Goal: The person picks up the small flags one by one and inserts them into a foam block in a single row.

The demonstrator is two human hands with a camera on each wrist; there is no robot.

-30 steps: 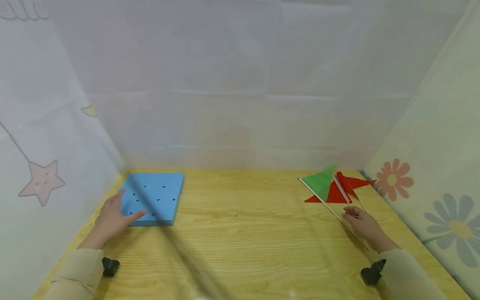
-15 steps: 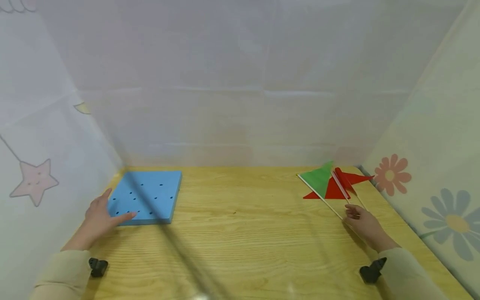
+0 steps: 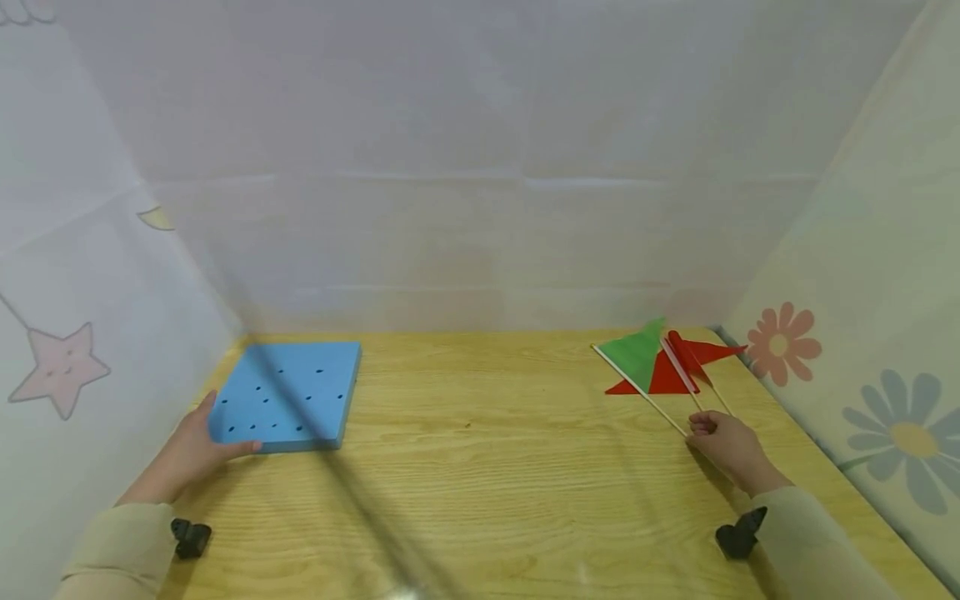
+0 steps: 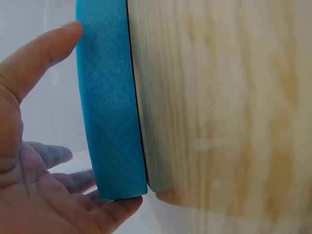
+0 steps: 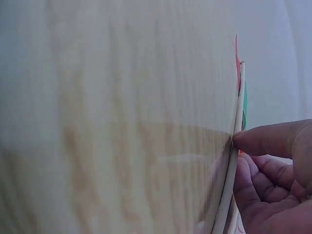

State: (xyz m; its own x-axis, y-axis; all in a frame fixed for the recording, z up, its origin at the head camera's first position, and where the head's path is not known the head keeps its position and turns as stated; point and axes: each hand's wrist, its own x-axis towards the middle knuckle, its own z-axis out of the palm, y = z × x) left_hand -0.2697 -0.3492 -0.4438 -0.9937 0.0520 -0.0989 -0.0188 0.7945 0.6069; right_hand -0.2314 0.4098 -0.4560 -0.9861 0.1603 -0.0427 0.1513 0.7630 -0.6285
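A light blue foam board point(image 3: 292, 383) with several small holes lies at the table's left. My left hand point(image 3: 191, 450) is at its near left corner, thumb along the near edge and fingers along the left side. The left wrist view shows the thumb tip touching the upper edge of the board's side point(image 4: 109, 107). On the right lie a green pennant flag point(image 3: 637, 358) and red pennant flags point(image 3: 671, 375), overlapping, on thin pale sticks. My right hand point(image 3: 731, 450) pinches a stick point(image 5: 236, 161), apparently the green flag's, low on its length. The stick ends are hidden by the hand.
The light wood table point(image 3: 480, 483) stretches between the board and the flags. White sheets point(image 3: 480, 208) stand at the back and sides, printed with a star point(image 3: 60, 367) and flowers point(image 3: 783, 346). A blurred dark strand crosses the head view at left.
My left hand has moved left and down from above the board to its near left corner. The right fingers have drawn closer around the stick. The head view has shifted slightly.
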